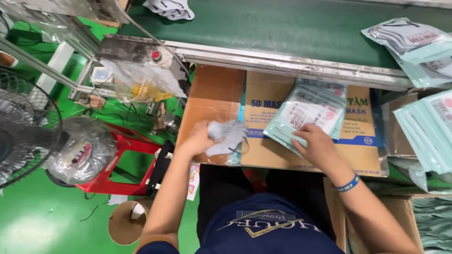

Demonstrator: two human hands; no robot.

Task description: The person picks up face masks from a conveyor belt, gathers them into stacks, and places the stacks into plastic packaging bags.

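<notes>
Grey cloth face mask [229, 136], one bunch at centre frame, sits clamped in the left hand [200, 140]. At centre right, the right hand [316, 146] pinches a fanned stack of teal mask pouches [308, 115], perhaps four. Judging by this, bagging is underway; next calls for opening one pouch mouth over the cardboard carton [263, 146].
</notes>
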